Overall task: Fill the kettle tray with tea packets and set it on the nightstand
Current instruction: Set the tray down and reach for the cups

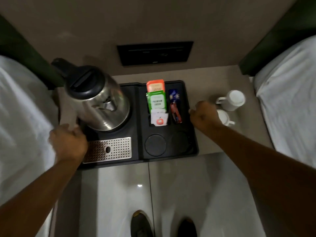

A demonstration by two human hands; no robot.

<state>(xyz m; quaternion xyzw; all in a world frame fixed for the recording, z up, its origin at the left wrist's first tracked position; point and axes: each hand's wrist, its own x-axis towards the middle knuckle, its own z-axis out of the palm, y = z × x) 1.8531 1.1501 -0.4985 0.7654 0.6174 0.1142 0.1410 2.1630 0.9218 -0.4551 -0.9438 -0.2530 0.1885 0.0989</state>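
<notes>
head view: both hands' curled fingers (75,132) on kettle tray (140,127) edges

Wall (153,17): plain grey-beige, carrying a black rectangular panel (154,53). Floor (188,194): glossy pale tiles with a dark grout line and one small light reflection. Beds with white sheets (22,117) (290,100) stand on both sides, each with a dark green headboard (273,40). Lighting: dim
</notes>
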